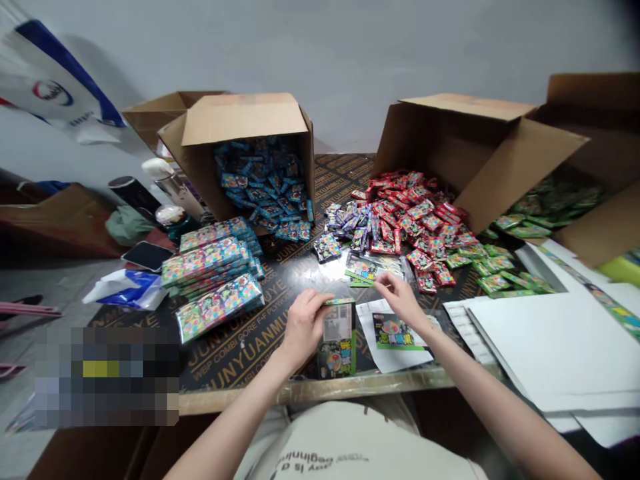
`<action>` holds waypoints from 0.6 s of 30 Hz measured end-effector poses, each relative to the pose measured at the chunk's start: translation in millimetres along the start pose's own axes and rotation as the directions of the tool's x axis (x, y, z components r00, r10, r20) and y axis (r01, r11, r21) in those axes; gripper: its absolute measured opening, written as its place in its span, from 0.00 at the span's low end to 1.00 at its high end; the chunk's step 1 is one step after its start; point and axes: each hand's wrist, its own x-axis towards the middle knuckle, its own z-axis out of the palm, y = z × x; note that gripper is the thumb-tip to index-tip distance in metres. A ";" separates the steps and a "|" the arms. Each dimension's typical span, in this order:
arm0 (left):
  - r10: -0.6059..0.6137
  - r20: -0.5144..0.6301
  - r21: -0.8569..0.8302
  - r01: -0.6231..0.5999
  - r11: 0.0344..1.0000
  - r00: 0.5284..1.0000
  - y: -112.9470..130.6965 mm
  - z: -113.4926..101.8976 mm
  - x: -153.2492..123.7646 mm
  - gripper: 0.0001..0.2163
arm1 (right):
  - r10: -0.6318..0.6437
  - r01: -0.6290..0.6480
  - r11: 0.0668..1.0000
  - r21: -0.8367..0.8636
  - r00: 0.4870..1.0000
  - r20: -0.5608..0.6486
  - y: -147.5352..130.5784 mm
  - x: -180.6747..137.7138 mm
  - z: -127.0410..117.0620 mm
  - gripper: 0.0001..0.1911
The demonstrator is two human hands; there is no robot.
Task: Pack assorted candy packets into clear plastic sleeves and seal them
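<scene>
My left hand (307, 323) is closed on the upper edge of a flat black-and-green printed box (339, 340), which is at the table's front edge. To its right, my right hand (403, 300) has thumb and forefinger pinched together; whatever is between them is too small to make out. Those fingertips are beside small black-and-green printed packets (361, 268) with a clear plastic edge. Under my right wrist, a printed card (397, 332) with a green lower edge lies on a white sheet (371, 347).
Stacked multicoloured packs (220, 263) stand to the left, near a phone (147, 256). Behind are a carton (245, 117) of blue packets (273, 193) and a tipped carton (460, 127) by red packets (415, 213). Purple packets (353, 219), green packets (500, 270) and white boards (530, 340) lie around.
</scene>
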 end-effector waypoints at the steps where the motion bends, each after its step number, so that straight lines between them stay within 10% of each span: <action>1: 0.001 -0.008 -0.001 -0.001 1.000 1.000 -0.1 -0.4 0.0 0.07 | 0.000 -0.003 0.993 0.114 1.000 0.030 -18.5 5.6 -3.2 0.09; 7: 0.018 -0.095 -0.084 -0.026 0.996 0.995 -3.0 -2.1 2.6 0.03 | -0.072 -0.146 0.883 0.446 0.897 0.435 -99.8 24.2 -2.8 0.12; 18: -0.056 -0.163 -0.110 0.038 0.993 0.985 0.9 0.2 3.0 0.05 | -0.080 -0.195 0.908 0.370 0.787 0.611 -90.3 38.9 20.0 0.16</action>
